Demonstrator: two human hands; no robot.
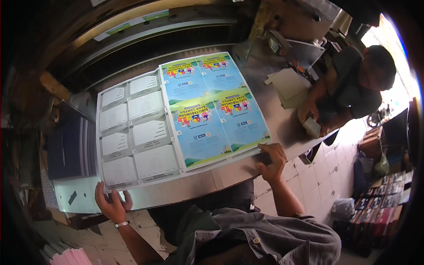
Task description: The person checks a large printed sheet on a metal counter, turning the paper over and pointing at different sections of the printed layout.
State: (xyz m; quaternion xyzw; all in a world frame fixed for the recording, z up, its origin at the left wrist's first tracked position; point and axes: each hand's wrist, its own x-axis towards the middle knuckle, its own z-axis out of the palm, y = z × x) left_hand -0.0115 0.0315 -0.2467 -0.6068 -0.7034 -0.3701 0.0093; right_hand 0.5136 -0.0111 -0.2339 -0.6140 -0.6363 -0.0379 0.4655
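Observation:
A large printed paper sheet (221, 110) with several blue and green panels and colourful cartoon figures lies flat on the metal table in front of me. To its left, a paper part with a grey-and-white grid of blank forms (132, 132) adjoins it; I cannot tell whether the two are one piece. At the near left corner of the grid part, my left hand (113, 206) touches the paper edge with fingers apart. My right hand (273, 163) is at the near right corner of the coloured part, its bent fingertips against the edge and its thumb apart from them.
A dark blue stack (70, 143) stands at the table's left end. To the right, a co-worker (349, 84) holds a small pale block (312, 126) beside pale cards (287, 86) on the metal table (194, 187). Machinery (176, 42) runs along the back.

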